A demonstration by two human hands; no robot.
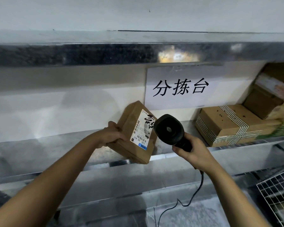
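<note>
A small brown cardboard parcel (131,126) with a white shipping label (141,130) is tilted over the front edge of a metal shelf (39,149). My left hand (112,135) grips its left edge. My right hand (193,150) holds the handle of a black barcode scanner (169,129). The scanner's head sits right beside the label, just to the parcel's right. A black cable (196,192) hangs down from the scanner's handle.
A taped cardboard box (226,125) lies on the shelf at right, with more boxes (269,95) stacked behind it. A white paper sign (180,87) with black characters hangs on the back wall. A wire grid basket (279,194) stands at lower right. A second metal shelf (105,51) runs overhead.
</note>
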